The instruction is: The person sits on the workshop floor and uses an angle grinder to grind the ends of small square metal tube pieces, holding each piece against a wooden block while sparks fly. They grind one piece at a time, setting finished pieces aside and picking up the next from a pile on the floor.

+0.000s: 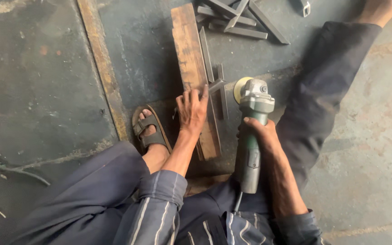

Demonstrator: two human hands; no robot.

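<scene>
My left hand (191, 111) lies flat on a rusty wooden plank (189, 54) on the floor, fingers spread, fingertips close to some short grey metal strips (218, 88). My right hand (257, 134) grips the green body of an angle grinder (252, 118). Its yellowish disc (240, 88) points away from me, just right of the strips. I sit on the floor, legs spread. My left foot in a brown sandal (148, 129) rests beside the plank.
A pile of grey metal bars (239, 18) lies at the top, past the plank. A long rusty strip (100, 63) runs along the floor on the left. Cables (5, 165) trail at the left edge. My right leg (327, 77) stretches toward the upper right.
</scene>
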